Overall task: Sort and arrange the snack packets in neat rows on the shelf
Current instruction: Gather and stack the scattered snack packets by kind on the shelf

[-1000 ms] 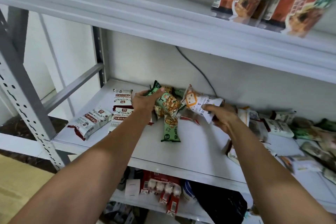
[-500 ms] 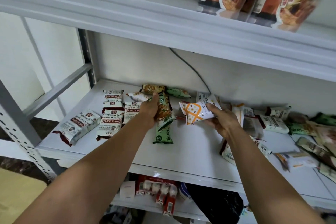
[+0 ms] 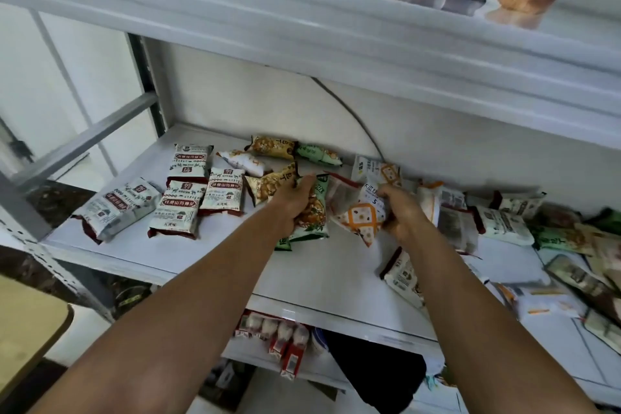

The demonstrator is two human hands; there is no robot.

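1. Head view showed four red-and-white packets [image 3: 178,208] lying flat, labels up, in two short rows near the left end of the shelf [image 3: 336,282], seemingly an already sorted group.
2. Further right, along the back edge, brown and green packets [image 3: 274,146] lay loosely, not yet lined up.
3. At mid-shelf the left hand [image 3: 295,202] had its fingers curled round a green packet [image 3: 314,212], probably gathering like with like.
4. Just beside it, the right hand [image 3: 401,212] had its fingers clamped on an orange-and-white packet [image 3: 359,217], likely to part it from the green kind.
5. Toward the right end, a mixed heap [image 3: 504,222] lay overlapping and unsorted.
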